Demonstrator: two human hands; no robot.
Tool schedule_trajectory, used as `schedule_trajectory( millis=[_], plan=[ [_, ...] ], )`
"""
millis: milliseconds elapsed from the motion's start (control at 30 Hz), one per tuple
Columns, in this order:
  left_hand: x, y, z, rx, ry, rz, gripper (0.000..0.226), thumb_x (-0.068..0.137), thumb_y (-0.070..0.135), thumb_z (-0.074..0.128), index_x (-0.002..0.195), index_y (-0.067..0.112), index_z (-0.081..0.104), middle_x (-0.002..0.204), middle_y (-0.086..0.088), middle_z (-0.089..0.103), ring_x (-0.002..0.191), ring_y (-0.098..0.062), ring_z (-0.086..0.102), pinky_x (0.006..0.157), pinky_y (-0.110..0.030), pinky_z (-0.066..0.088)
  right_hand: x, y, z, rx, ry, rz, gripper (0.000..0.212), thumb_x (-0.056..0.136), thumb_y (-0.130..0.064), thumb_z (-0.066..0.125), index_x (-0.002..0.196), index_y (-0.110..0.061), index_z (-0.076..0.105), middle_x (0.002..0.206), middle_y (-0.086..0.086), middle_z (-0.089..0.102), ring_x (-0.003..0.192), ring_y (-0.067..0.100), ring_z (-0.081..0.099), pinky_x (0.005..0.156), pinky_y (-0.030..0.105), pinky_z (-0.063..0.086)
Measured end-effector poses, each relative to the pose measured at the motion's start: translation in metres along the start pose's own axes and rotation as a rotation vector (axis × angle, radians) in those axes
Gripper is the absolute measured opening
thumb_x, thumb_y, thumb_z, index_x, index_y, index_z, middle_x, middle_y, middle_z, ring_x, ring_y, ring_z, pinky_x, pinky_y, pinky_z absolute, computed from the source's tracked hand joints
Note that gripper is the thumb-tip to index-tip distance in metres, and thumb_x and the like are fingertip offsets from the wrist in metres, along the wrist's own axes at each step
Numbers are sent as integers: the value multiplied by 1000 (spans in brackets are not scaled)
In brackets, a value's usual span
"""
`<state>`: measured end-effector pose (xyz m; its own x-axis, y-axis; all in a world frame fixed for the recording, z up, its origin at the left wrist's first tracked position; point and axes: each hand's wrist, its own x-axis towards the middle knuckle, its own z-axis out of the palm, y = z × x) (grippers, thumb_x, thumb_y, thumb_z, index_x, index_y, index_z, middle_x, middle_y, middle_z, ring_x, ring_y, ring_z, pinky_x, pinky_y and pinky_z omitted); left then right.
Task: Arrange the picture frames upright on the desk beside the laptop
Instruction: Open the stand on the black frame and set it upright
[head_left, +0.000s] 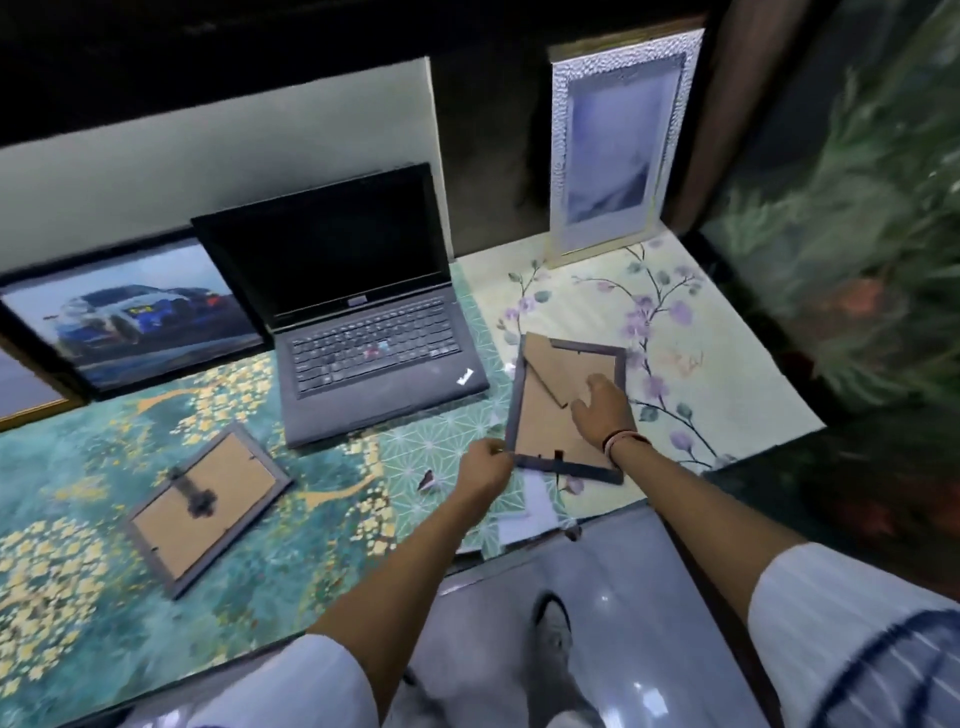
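A small dark frame (540, 415) lies face down to the right of the open black laptop (358, 317), its cardboard back and stand flap showing. My left hand (485, 467) pinches its near left corner. My right hand (605, 410) rests on the cardboard back beside the flap. A second small grey frame (208, 499) lies face down on the desk, in front and left of the laptop. A silver textured frame (618, 140) stands upright at the back right. A car picture frame (135, 312) leans upright left of the laptop.
The desk (104, 597) is covered with patterned sheets, teal and gold at left, floral cream at right. Another frame's corner (26, 389) shows at the far left edge. A dark patterned surface (857, 234) rises on the right. Below the desk edge are the floor and my shoe (553, 629).
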<state>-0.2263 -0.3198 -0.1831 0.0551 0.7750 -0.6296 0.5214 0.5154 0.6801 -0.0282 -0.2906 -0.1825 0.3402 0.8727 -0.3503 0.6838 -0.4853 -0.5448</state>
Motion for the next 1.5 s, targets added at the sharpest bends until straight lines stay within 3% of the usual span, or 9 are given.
schedule_trajectory(
  millis=[133,233,367,500,700,900,1067,1267,1500],
  plan=[
    [8,13,29,-56,168,-116,15,87,5,53,81,6,67,73,-8,61,67,-27,55,59,-32,43,38,2,-3,-67,-83,-49,45,88,-30,63,121,-2,51,123,21,59,110,39,57,87,42,49],
    [12,20,38,-31,273,-130,25,88,7,56,106,-2,71,96,-15,68,89,-34,66,78,-41,56,50,-3,7,-127,-151,-115,53,84,-35,70,123,-3,51,121,18,60,111,38,57,87,42,49],
    [12,27,44,-134,232,-165,36,85,7,60,120,3,66,101,-8,65,90,-25,63,83,-37,55,57,-4,19,-205,-123,-152,51,87,-25,64,128,-2,48,128,22,54,118,40,49,95,44,46],
    [16,29,39,-331,138,-258,48,86,15,66,132,5,56,122,-13,65,101,-27,65,91,-43,57,60,-2,14,-154,-109,-149,46,83,-24,65,120,-4,48,115,24,62,103,42,59,82,41,51],
    [11,44,25,-277,-84,-267,36,91,22,59,122,3,59,81,-3,51,63,-13,41,56,-27,33,62,6,-2,-147,-166,-184,61,77,-38,73,124,-8,49,113,22,65,99,40,63,70,33,44],
    [7,25,24,-345,-138,-298,25,93,19,57,112,6,66,96,-8,64,78,-18,51,71,-32,42,65,19,-7,87,-348,-113,36,74,-32,73,103,-10,67,97,11,75,88,30,70,79,41,59],
    [13,-1,24,5,62,12,48,88,-10,47,131,7,60,130,-15,60,110,-25,59,93,-39,56,74,27,-17,350,-527,-108,34,84,-13,75,117,-9,66,112,17,73,104,32,69,94,52,56],
    [14,-20,-21,804,172,455,86,77,-14,52,152,26,43,157,-1,35,137,-27,38,108,-43,44,68,21,-44,559,-623,-64,12,91,-8,69,89,-4,58,89,17,61,88,34,67,84,50,60],
    [24,-4,-47,469,183,718,57,85,3,75,138,21,64,142,0,56,129,-21,54,108,-42,46,60,24,-51,798,-667,36,33,93,-6,64,126,-5,56,108,16,69,93,32,66,64,32,59]
  ],
)
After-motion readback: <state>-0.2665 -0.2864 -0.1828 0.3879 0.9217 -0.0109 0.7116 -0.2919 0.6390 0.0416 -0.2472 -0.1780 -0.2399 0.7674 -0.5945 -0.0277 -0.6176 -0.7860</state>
